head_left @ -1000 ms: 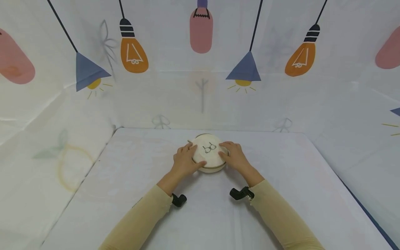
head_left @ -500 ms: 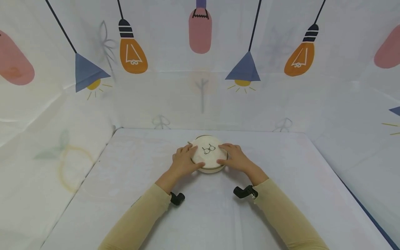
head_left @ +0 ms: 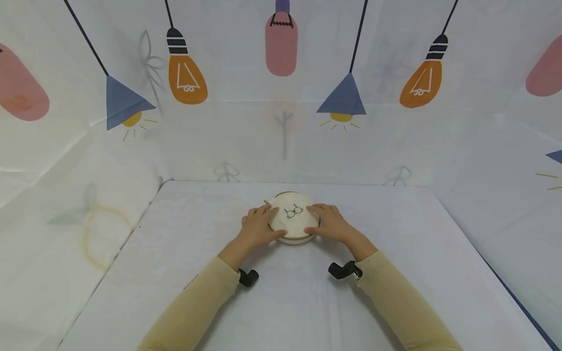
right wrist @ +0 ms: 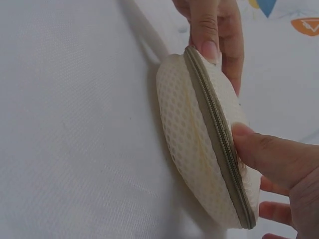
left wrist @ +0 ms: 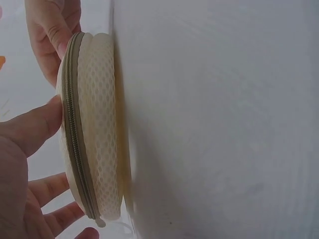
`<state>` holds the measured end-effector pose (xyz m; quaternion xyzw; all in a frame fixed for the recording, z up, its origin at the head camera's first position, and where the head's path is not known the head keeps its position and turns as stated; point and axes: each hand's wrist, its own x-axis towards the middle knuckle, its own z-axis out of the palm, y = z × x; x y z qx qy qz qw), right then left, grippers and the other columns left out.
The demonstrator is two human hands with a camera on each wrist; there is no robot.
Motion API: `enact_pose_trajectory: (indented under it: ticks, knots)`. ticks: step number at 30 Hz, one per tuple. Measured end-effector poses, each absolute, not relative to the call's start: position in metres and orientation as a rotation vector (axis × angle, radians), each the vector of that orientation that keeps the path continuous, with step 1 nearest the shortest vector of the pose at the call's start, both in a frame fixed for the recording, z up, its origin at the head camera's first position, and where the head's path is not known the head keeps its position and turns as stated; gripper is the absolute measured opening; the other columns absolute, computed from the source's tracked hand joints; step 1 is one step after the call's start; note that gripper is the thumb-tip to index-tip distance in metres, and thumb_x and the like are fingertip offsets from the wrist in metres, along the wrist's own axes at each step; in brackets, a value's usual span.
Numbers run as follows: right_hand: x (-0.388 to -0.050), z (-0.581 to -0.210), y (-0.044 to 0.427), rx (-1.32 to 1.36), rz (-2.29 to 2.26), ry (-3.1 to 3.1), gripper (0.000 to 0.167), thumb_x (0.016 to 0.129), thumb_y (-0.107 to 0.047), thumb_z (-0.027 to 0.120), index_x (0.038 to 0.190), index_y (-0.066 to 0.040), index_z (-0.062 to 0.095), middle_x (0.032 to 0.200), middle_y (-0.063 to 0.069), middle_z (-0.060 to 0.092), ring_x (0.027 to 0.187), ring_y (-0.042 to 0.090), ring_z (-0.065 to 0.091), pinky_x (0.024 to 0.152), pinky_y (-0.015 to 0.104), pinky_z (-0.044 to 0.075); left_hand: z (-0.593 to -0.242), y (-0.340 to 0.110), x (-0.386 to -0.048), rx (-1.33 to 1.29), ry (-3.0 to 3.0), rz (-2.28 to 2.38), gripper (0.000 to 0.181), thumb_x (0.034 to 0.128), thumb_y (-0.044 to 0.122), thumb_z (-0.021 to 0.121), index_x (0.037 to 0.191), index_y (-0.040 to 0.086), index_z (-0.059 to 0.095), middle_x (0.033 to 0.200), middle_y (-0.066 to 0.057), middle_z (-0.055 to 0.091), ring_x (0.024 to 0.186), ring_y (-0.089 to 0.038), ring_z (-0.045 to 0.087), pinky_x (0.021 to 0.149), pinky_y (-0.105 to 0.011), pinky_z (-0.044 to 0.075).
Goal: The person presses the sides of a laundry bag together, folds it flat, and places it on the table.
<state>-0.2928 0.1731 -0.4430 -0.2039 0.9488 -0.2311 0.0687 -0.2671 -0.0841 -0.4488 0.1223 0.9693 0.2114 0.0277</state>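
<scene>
A round, cream-white mesh laundry bag (head_left: 294, 226) lies flat near the far side of the table, a glasses-like drawing on its top. An olive zipper (left wrist: 75, 134) runs round its upper edge and looks closed along the part that shows. My left hand (head_left: 256, 226) holds the bag at its left side, thumb on the front edge of the top. Opposite it, my right hand (head_left: 333, 224) holds the right side, its thumb (right wrist: 269, 152) on the cover just past the zipper. A small zipper pull (left wrist: 100, 222) hangs near the left fingers. What the bag contains is hidden.
A white-covered table (head_left: 290, 302) lies beneath the bag. White cloth walls (head_left: 246, 131) printed with lamps and bulbs stand behind and at both sides. Black wrist mounts (head_left: 344, 270) stick out from the sleeves.
The right hand has shifted slightly outward and its thumb lies nearer the front edge. The bag and both hands sit marginally lower in the head view. Little differs over the last half second.
</scene>
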Motion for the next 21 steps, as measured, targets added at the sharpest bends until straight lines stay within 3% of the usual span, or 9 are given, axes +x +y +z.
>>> enact_pose_trajectory:
  ticks: [14,21]
  knots:
    - [-0.291,-0.450,0.171,-0.629,-0.634,2.880,0.080,0.087,-0.053,0.073,0.150,-0.012,0.047,0.154,0.020,0.039,0.140,0.046,0.031,0.109,0.067,0.030,-0.449,-0.083,-0.267,0.376,2.967,0.602,0.082,0.0876,0.060,0.067,0.154,0.019,0.042,0.160,-0.010,0.034,0.140,-0.040,0.030,0.106,-0.060,0.030]
    - [-0.291,-0.454,0.171,-0.628,-0.617,2.873,0.080,0.087,-0.054,0.072,0.151,-0.012,0.045,0.155,0.018,0.038,0.139,0.044,0.032,0.111,0.063,0.032,-0.453,-0.083,-0.270,0.402,2.987,0.525,0.083,0.0872,0.064,0.065,0.153,0.020,0.043,0.158,-0.008,0.037,0.139,-0.039,0.032,0.105,-0.058,0.032]
